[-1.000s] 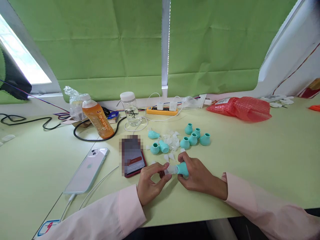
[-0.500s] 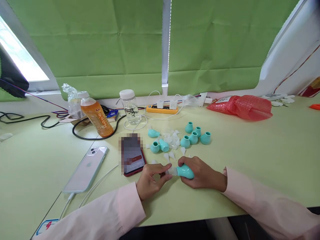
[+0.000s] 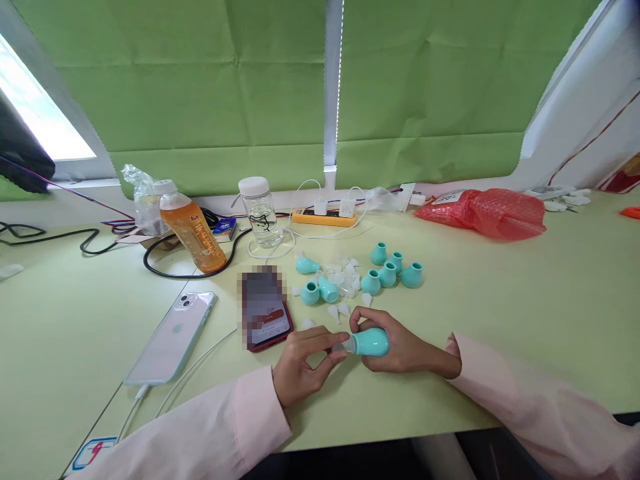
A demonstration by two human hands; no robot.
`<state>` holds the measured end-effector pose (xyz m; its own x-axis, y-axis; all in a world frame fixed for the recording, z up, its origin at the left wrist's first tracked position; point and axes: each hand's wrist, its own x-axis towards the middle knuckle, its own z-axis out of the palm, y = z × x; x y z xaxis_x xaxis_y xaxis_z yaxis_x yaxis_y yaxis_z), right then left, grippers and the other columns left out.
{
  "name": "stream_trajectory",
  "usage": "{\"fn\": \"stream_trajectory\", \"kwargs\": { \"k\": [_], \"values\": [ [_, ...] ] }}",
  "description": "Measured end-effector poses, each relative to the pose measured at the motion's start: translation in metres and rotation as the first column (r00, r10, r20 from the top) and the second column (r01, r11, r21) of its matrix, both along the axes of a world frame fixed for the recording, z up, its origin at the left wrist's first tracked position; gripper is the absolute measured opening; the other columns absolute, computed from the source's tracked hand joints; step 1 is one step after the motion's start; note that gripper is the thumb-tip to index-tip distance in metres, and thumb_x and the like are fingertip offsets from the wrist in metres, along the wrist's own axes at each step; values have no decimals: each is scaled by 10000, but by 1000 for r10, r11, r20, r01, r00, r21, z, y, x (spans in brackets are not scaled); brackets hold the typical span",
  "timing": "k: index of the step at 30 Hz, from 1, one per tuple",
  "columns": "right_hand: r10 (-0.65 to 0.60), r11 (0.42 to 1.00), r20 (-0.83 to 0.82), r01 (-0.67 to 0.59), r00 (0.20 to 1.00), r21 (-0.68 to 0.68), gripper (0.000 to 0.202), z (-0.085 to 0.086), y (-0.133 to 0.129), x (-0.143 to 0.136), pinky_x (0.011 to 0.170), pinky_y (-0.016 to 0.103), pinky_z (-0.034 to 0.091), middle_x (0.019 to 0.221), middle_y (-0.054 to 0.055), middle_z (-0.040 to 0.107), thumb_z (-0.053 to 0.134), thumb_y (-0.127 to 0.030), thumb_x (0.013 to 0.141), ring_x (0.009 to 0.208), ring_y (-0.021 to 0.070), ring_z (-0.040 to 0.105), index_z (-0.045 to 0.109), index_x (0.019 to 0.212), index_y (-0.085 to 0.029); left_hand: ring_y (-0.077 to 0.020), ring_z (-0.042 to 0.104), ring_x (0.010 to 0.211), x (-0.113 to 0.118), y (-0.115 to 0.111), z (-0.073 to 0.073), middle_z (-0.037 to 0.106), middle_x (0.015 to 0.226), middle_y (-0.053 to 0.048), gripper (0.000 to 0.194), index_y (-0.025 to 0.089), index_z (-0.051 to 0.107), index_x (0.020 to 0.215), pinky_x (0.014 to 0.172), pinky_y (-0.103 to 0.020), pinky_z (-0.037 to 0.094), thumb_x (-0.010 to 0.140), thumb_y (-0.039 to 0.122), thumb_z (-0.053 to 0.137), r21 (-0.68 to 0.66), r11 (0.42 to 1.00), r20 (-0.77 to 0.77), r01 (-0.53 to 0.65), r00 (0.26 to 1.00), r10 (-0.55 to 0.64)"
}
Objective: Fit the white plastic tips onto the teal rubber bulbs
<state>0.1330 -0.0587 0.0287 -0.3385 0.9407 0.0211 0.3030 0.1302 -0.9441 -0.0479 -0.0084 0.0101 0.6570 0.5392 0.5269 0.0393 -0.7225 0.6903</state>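
My left hand (image 3: 307, 363) pinches a translucent plastic nozzle (image 3: 345, 345) between thumb and fingers. That nozzle meets the neck of a glossy teal squeeze bulb (image 3: 373, 342), which lies sideways in my right hand (image 3: 400, 343). The right fingers curl around the bulb's round end, the index finger bent above it. How deep the nozzle sits in the neck is hard to see. Beyond my hands stand several teal bulbs (image 3: 387, 275) with open necks. Others, including a tipped-over bulb (image 3: 329, 290), are beside a heap of clear plastic pieces (image 3: 345, 279). Small white tips (image 3: 344, 309) lie nearer.
Left of the bulbs lie a red-cased phone (image 3: 267, 327) and a pale phone (image 3: 173, 340) on a charging cable. An orange drink bottle (image 3: 193, 233), a clear water bottle (image 3: 260, 217), a yellow power strip (image 3: 324, 218) and a red bubble-wrap bag (image 3: 483, 212) line the back.
My right hand has shifted its hold on the bulb, with the index finger lifted off its side. The left hand has edged slightly right, still pinching the nozzle.
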Motion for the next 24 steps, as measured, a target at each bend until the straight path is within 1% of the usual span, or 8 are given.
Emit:
{"fn": "stream_trajectory", "kwargs": {
  "k": [7,10,12,15,17,19,21,24],
  "values": [
    [13,982,-41,-20,999,-187,318,3,1,-1,367,144,228,537,-90,384,494,-45,522,442,40,288,388,773,-208,-130,539,624,0,-1,0,606,707,-66,223,163,605,959,548,-228,434,761,170,501,92,994,13,54,998,-55],
    [-34,966,-78,13,996,-258,296,5,1,-4,338,145,211,523,-96,390,501,-66,518,391,31,279,383,749,-210,-136,544,654,-1,0,0,606,735,-69,229,160,602,959,579,-239,443,747,146,517,73,995,36,68,997,-71],
    [-64,959,-127,26,990,-283,297,5,0,-6,317,145,198,524,-101,395,510,-89,539,354,24,268,368,768,-215,-142,550,669,-1,0,0,610,745,-65,222,162,606,944,600,-249,449,732,149,540,-10,999,58,37,998,-36],
    [-28,959,-238,-41,971,-279,310,1,-4,-10,333,147,251,589,-89,433,530,-150,616,364,28,330,326,835,-227,-152,560,688,1,-2,0,606,767,-63,300,152,565,1000,612,-260,465,704,192,586,-304,952,117,-38,990,77],
    [7,970,-279,-74,960,-229,312,-1,-7,-12,377,158,309,684,-62,458,520,-208,682,415,35,384,296,897,-236,-152,560,689,3,-4,1,595,765,-60,269,139,566,965,607,-256,471,712,227,582,-494,870,144,-11,985,94],
    [19,991,-213,-47,977,-125,306,-1,-11,-13,439,175,365,792,-29,460,508,-250,723,490,44,423,291,939,-237,-146,548,694,4,-5,3,571,754,-53,165,132,590,850,610,-248,466,736,245,552,-567,822,164,58,985,44],
    [0,1000,-58,1,998,12,288,0,-14,-13,545,204,419,871,2,455,502,-272,742,617,74,472,319,959,-226,-146,530,731,5,-6,5,537,793,-55,135,130,589,768,628,-245,457,751,251,531,-552,828,187,95,982,12],
    [-33,972,206,-16,978,234,357,2,-16,-12,713,266,432,990,50,475,505,-291,748,827,137,491,338,1052,-207,-160,505,807,3,-7,6,495,874,-61,133,144,558,814,670,-253,437,761,258,515,-500,864,218,64,975,54]
  ]
}}
